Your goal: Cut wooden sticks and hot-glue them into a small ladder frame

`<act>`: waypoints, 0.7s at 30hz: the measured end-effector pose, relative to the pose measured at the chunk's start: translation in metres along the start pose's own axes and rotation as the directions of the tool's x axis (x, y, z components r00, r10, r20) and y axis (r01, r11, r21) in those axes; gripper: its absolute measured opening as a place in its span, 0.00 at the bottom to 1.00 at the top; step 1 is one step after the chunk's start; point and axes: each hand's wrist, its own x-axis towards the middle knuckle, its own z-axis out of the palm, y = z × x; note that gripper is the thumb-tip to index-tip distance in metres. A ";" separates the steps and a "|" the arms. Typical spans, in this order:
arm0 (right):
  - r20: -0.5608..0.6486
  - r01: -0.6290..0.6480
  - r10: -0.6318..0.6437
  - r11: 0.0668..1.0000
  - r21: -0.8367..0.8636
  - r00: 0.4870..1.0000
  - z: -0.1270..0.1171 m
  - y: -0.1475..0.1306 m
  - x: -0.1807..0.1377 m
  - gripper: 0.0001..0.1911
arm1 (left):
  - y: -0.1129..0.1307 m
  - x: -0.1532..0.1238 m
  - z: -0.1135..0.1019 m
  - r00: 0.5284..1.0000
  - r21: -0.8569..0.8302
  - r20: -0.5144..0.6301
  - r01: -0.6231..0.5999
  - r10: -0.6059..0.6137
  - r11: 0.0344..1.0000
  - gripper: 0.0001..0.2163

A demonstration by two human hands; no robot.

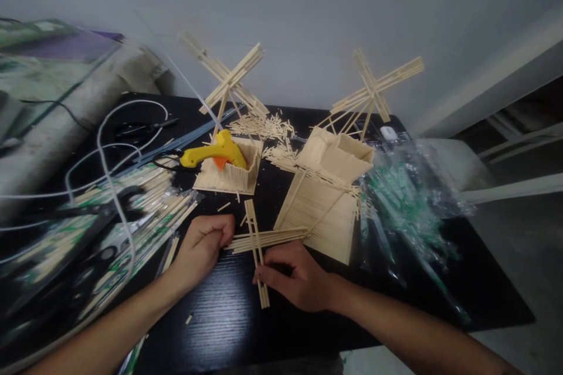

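Observation:
A cross made of thin wooden sticks point(251, 224) lies just above the black table in front of me, one bundle running sideways and the other lengthwise. My left hand point(210, 239) is closed at the left end of the sideways bundle; its fingertips are partly hidden. With thumb and fingers, my right hand point(297, 274) pinches the lengthwise bundle below the crossing. Beyond the hands, a yellow glue gun point(215, 152) rests on a small stick-built box point(240, 179) with a flat base. Another stick-built model point(325, 211) stands to the right.
Two larger stick crosses point(235, 79) point(373, 89) rise at the back near the wall. Cut stick pieces point(268, 127) are heaped between them. Packed sticks point(153, 205), scissors point(103, 255) and a white cable point(115, 187) lie left; plastic wrappers point(404, 199) lie right.

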 end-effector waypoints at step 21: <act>0.006 -0.006 0.006 1.000 -0.016 1.000 -0.001 -0.001 -0.001 0.19 | 0.008 0.000 0.009 0.977 -0.153 -0.195 0.052 -0.082 0.987 0.08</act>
